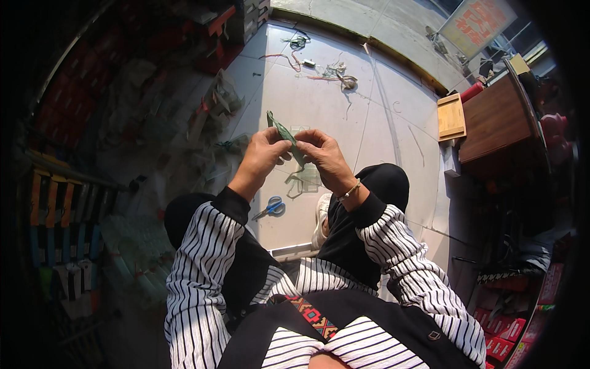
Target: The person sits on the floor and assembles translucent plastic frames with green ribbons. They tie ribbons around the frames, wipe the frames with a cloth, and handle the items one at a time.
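Note:
A narrow, crumpled green strip [279, 128] is stretched between my two hands above the floor; its material is hard to make out. My left hand [261, 157] is closed on the strip, thumb against fingers. On its other side, my right hand [327, 158] pinches the strip close to the left fingertips. A bracelet circles my right wrist. Below the hands lie pale green, see-through pieces [302, 182] on the floor tiles. Scissors with blue handles [276, 206] rest on the floor between my knees, below my left hand.
Tangled string scraps [347, 82] and dark cord [298, 42] lie farther out on the tiles [387, 141]. A wooden board [452, 118] stands by a brown cabinet [501, 126] at right. Shadowed plastic bundles [138, 252] and hanging packages [58, 203] line the left.

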A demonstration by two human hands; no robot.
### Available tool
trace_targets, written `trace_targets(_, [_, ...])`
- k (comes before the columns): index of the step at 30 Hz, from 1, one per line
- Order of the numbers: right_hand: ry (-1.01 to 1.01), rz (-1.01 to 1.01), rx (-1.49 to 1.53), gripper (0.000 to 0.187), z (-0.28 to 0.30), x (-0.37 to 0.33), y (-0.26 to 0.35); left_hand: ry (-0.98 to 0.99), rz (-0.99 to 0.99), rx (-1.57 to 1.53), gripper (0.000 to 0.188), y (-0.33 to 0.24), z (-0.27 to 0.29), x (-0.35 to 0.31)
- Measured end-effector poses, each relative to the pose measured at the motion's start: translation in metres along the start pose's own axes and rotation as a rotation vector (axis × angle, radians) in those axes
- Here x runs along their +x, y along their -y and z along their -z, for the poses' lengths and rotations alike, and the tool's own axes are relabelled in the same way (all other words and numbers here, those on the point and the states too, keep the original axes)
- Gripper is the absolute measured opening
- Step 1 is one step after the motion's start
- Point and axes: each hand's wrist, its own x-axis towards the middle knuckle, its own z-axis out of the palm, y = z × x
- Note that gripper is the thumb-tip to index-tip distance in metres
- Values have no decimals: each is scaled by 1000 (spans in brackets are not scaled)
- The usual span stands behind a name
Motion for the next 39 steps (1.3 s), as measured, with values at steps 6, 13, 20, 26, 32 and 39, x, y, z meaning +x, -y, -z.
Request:
trace_targets(6, [-29,51,-114,18,-6,0,-7,13,-23,-11,14,3,-1,-2])
trace_targets(13, [14,14,-165,18,-6,6,-18,-14,-49,103,9,10,4,1])
trace_targets(20, [-42,36,-177,19,-4,9,-25,-59,-48,113,9,11,3,2])
trace_targets(26, [-52,-12,-201,19,-5,6,-20,-61,-53,155,10,9,1,2])
trace_targets(32, [-33,-7,-211,19,-5,6,-18,-63,-76,152,9,11,2,2])
trace_targets(39, [-28,31,-204,19,-4,9,-23,-70,-68,169,9,12,3,3])
